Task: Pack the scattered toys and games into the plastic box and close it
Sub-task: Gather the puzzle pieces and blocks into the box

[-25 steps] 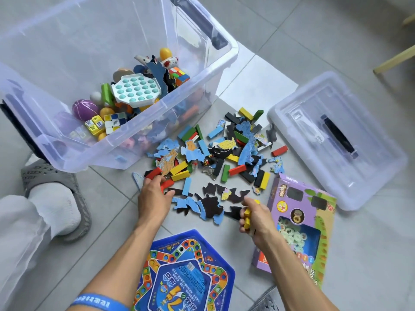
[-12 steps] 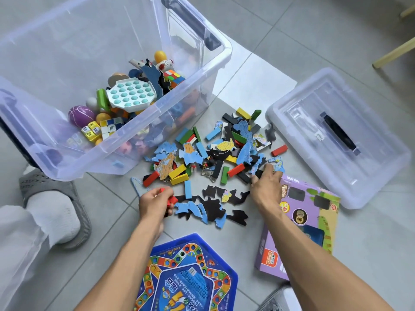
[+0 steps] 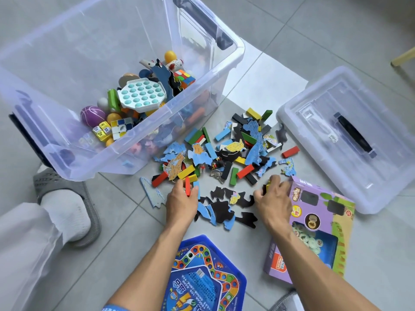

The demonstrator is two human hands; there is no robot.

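A clear plastic box (image 3: 184, 122) stands open at the upper left, partly filled with toys such as a teal pop-it board (image 3: 141, 95) and a purple ball (image 3: 92, 115). Coloured wooden blocks and blue-and-black puzzle pieces (image 3: 235, 151) lie scattered on the floor beside it. My left hand (image 3: 180, 203) rests at the pile's near edge, fingers closed on a red block (image 3: 187, 187). My right hand (image 3: 275, 199) is by the purple game box, gripping small yellow and black blocks (image 3: 267, 186). The box lid (image 3: 350, 135) lies upturned at the right.
A purple boxed game (image 3: 318, 223) lies under my right wrist. A blue hexagonal board game (image 3: 206, 279) sits between my forearms. My foot in a grey slipper (image 3: 67, 205) is at the left. A wooden furniture leg (image 3: 404, 57) shows at the far right.
My left hand has moved up to the pile's edge with the red block. My right hand went up into the blocks, then pulled back slightly, now closed on small blocks.
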